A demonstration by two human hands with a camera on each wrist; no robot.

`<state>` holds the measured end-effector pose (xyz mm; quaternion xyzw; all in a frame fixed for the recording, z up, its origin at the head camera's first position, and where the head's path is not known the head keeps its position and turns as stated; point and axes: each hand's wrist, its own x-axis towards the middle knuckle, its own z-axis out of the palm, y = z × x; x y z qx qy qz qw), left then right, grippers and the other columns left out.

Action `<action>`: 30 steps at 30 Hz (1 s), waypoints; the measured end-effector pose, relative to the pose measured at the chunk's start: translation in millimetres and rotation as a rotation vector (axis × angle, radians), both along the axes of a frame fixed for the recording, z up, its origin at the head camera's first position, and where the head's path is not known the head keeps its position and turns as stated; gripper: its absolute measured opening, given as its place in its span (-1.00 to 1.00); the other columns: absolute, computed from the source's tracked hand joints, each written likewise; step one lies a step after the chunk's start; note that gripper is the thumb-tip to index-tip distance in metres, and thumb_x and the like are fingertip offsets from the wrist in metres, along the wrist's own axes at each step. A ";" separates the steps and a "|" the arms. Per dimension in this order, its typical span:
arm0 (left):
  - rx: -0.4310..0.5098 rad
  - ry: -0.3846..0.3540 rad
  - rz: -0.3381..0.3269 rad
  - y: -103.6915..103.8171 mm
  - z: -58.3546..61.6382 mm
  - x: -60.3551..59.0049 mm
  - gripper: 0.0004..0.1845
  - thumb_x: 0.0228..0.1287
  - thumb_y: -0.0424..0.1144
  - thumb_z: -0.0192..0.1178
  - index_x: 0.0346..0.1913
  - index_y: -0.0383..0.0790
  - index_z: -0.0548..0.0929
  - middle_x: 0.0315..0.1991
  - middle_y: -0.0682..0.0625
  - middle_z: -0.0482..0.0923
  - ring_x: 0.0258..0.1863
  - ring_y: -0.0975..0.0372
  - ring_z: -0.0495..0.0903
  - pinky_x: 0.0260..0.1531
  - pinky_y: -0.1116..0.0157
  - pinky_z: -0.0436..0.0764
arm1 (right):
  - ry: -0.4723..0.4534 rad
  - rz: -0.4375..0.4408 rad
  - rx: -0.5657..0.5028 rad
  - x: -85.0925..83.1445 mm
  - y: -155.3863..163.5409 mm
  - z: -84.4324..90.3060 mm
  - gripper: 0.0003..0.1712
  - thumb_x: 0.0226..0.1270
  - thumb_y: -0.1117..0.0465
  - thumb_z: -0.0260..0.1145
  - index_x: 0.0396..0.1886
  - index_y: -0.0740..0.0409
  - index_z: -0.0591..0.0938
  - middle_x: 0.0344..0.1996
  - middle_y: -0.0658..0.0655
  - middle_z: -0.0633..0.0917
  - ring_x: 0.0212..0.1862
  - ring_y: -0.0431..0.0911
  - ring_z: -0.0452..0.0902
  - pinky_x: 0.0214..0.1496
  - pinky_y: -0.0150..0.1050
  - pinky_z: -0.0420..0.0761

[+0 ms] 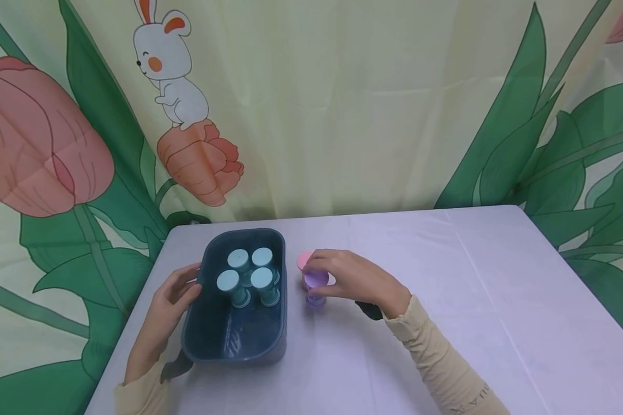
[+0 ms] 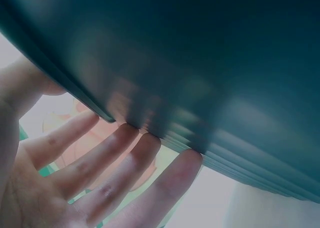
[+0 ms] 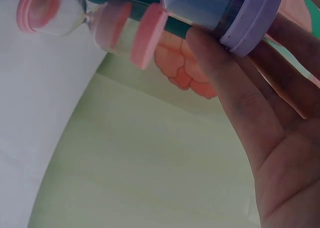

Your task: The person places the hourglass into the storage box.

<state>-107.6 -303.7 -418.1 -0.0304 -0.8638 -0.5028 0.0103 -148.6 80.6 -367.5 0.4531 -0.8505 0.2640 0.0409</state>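
Note:
A dark blue plastic bin (image 1: pixel 228 358) stands on the left part of the table, with several teal-capped sand timers (image 1: pixel 228 281) upright inside. My left hand (image 1: pixel 166 305) touches the bin's left wall; in the left wrist view its fingertips (image 2: pixel 187 160) lie fairly straight against the outer side, below the rim. Right of the bin, my right hand (image 1: pixel 358 279) pinches the top cap of a purple sand timer (image 1: pixel 316 279) between thumb and fingers. Whether its base touches the table I cannot tell. Close behind it stands a pink sand timer (image 1: pixel 303 259), partly hidden by the hand.
A white cloth covers the table (image 1: pixel 446 300), which extends to the right of my right arm. Behind its far edge hangs a curtain (image 1: pixel 332 115) printed with tulips, leaves and a rabbit on a carrot.

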 end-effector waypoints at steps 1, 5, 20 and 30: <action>0.006 0.001 -0.002 0.1 -0.1 -0.1 -0.46 0.52 -0.07 0.06 0.47 -0.06 0.30 0.38 -0.18 0.36 0.11 0.58 0.42 -0.01 0.46 0.49 | 0.006 0.001 -0.001 -0.2 0.3 1.3 -0.69 0.14 0.13 0.54 -0.12 0.06 0.72 -0.16 -0.09 0.67 -0.12 -0.27 0.58 -0.01 -0.39 0.60; 0.016 0.006 -0.003 0.9 -0.8 -0.2 -0.47 0.52 -0.08 0.06 0.46 -0.08 0.30 0.36 -0.18 0.37 0.10 0.58 0.43 -0.03 0.51 0.48 | 0.030 0.006 -0.001 -0.8 1.3 5.7 -0.71 0.18 0.11 0.52 -0.12 0.04 0.71 -0.12 -0.10 0.66 -0.09 -0.29 0.57 0.00 -0.42 0.58; -0.008 -0.006 0.009 1.2 1.0 3.2 -0.45 0.52 -0.04 0.06 0.47 -0.05 0.28 0.37 -0.15 0.36 0.10 0.59 0.41 -0.04 0.50 0.48 | 0.057 0.011 -0.044 -0.6 2.7 24.4 -0.66 0.20 0.14 0.51 -0.05 0.11 0.71 -0.13 -0.07 0.68 -0.11 -0.30 0.59 -0.03 -0.44 0.59; -0.002 0.002 0.005 2.0 -0.3 2.4 -0.46 0.52 -0.05 0.05 0.47 -0.06 0.29 0.37 -0.18 0.36 0.10 0.61 0.41 -0.04 0.50 0.49 | 0.087 0.011 -0.060 -1.0 4.0 36.8 -0.64 0.18 0.16 0.52 -0.03 0.12 0.71 -0.09 -0.03 0.69 -0.04 -0.23 0.61 -0.01 -0.40 0.62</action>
